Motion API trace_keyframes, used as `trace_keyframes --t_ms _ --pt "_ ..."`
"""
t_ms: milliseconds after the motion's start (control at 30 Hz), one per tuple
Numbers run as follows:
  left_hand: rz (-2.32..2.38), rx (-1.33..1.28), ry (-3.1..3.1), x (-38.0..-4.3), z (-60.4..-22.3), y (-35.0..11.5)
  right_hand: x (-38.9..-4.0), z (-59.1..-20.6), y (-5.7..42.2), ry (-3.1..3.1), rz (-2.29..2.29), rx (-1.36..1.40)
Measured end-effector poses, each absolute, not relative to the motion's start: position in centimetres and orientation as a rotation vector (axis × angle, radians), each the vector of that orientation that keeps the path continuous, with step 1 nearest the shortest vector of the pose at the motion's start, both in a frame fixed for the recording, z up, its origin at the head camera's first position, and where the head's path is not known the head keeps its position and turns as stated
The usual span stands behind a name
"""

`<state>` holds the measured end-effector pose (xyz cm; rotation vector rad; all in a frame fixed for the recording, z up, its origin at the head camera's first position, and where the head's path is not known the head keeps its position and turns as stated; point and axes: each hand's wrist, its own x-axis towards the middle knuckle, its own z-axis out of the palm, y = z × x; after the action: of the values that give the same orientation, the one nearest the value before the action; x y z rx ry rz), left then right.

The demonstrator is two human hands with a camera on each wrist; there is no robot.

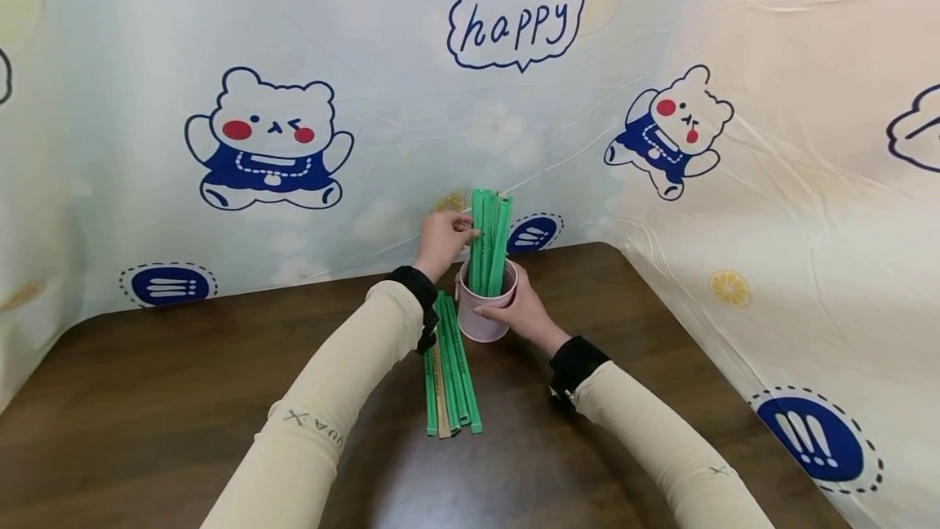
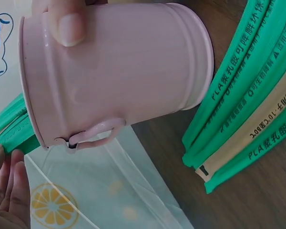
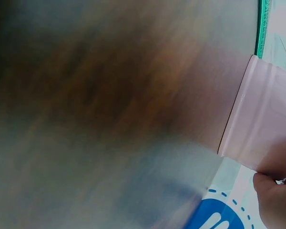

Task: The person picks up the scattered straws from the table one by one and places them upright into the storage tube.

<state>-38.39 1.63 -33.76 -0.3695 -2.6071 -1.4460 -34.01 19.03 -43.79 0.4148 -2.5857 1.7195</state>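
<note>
A small pink metal pail (image 1: 481,325) stands at the back of the table with a bunch of green wrapped straws (image 1: 490,243) upright in it. My left hand (image 1: 445,240) is beside the bunch, above the rim, its thumb and fingers pinching a green straw (image 2: 20,136) where it sticks out of the mouth. My right hand (image 1: 527,310) grips the pail's right side, with the thumb across its front. In the left wrist view the pail's small handle (image 2: 97,133) faces the camera.
More green wrapped straws (image 1: 458,374) lie side by side on the dark wooden table (image 1: 220,398), left of and in front of the pail, one tan wrapped straw (image 1: 441,390) among them. A printed cloth (image 1: 404,104) hangs behind the table and along its right side.
</note>
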Motion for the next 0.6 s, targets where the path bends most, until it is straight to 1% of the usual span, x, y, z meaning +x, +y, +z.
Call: trace_keyframes --t_ms 233,467,600 --pt "-1.486 -0.384 -2.576 -38.6 -33.4 1.4 -34.6 -43.0 19.4 -2.586 1.679 0.433" --pt "-1.502 -0.328 -2.539 -37.9 -34.8 -0.5 -34.0 -43.9 19.1 -2.611 1.687 0.414" --pt "-1.446 -0.271 -2.622 -37.8 -35.6 -2.3 -33.8 -44.1 19.2 -2.609 1.691 0.403"
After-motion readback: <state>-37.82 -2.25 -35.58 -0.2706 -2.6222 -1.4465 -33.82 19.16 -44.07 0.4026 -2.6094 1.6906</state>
